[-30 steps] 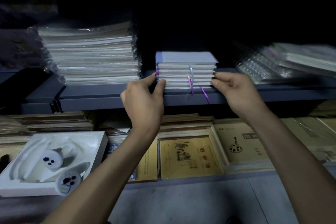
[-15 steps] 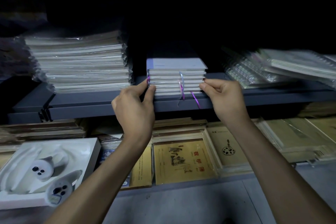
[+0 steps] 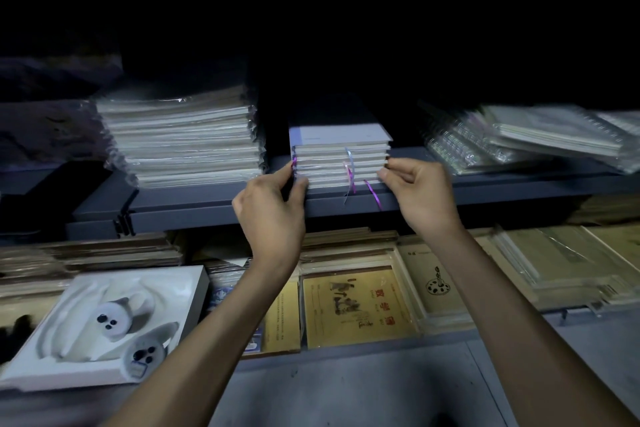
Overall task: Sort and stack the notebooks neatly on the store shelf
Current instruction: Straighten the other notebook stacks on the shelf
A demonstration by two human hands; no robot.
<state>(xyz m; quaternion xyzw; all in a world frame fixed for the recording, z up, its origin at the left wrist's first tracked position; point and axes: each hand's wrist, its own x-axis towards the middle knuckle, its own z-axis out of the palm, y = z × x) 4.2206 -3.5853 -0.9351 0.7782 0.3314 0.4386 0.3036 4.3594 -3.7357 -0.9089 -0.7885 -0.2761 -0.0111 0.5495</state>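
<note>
Fingers (image 3: 300, 184) of the left hand (image 3: 270, 215) curl round the front-left corner of the small notebook stack (image 3: 341, 158), thumb up the side, index on the front edges: a pinch on the lower books. Right hand (image 3: 420, 196) mirrors it, fingertips bunched & pressed to the front-right corner, pinching there too. Stack sits at the front lip of the middle shelf (image 3: 502, 185), betw. a tall pile of wrapped notebooks (image 3: 183, 146) on its left and slumped spiral-bound packs (image 3: 512, 142) on its right, apart from both. Why both corners: prob. squeezing from 2 sides squares the edges so the books sit flush w/ the shelf front; one hand alone would likely skew them. Purple ribbon markers (image 3: 350, 175) dangle over the lip, and the corner grip keeps clear of them. Stack looks near square; spiral-bound packs not yet tidied. Below: yellow exercise books (image 3: 356, 308) & a white moulded tray (image 3: 104, 322).
</note>
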